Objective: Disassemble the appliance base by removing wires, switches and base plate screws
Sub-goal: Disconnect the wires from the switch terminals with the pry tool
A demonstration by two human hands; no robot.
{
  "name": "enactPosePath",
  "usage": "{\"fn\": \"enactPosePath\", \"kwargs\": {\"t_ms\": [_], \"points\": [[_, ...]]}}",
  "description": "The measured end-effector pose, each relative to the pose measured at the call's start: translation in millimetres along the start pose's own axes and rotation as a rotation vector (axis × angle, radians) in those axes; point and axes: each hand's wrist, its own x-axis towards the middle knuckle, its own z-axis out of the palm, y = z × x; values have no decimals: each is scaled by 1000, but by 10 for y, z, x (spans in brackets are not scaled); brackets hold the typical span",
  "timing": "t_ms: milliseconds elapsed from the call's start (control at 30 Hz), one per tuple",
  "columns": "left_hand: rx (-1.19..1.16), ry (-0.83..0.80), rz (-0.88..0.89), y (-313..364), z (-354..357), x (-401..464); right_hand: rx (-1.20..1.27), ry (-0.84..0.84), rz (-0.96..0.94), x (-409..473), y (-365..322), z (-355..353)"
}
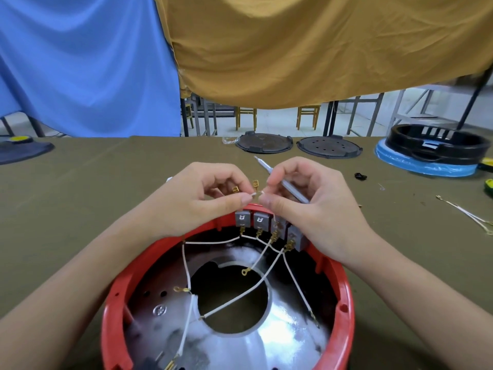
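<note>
We hold both forearms in from the lower corners, converging toward the middle. Our left hand (202, 193) has its fingers curled, thumb and forefinger pinched together at the tip. Our right hand (301, 198) faces it, fingertips almost touching the left's, thumb and forefinger pinching likewise, the remaining fingers curled in toward the palm, wrists raised

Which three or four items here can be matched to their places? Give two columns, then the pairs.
Things:
1. screwdriver
2. grey switches
3. two dark discs
4. black ring

Places:
A. far table edge, centre
B. on the blue base, far right
C. in the right hand
D. on the red base's far rim

Pairs: 1-C, 2-D, 3-A, 4-B
</note>
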Motion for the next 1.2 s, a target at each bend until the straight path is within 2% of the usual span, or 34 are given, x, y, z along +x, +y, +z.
{"fn": "enactPosePath", "kwargs": {"t_ms": [133,267,433,567,633,767,900,1033,1200], "points": [[9,-34,-100,-45,2,-8,84,180,107,19,27,-26],[155,-203,-193,-59,-13,-13,24,283,293,77,106,-154],[229,-277,-247,-12,-149,-43,-335,251,454,131,270,-300],[274,-315,-269,23,-222,-68,-621,114,547,123,350,-373],[316,-323,-261,29,-218,-68,-720,68,558,128,365,-389],[354,-311,-236,52,-201,-78,-809,79,490,161,339,-415],[299,-338,-171,88,-143,-64,-514,73,333,157,216,-432],[259,-354,-207,107,-147,-61,-141,21,195,114,16,-332],[354,-297,-233,111,-133,-52,183,-70,182,64,-28,-212]]}}
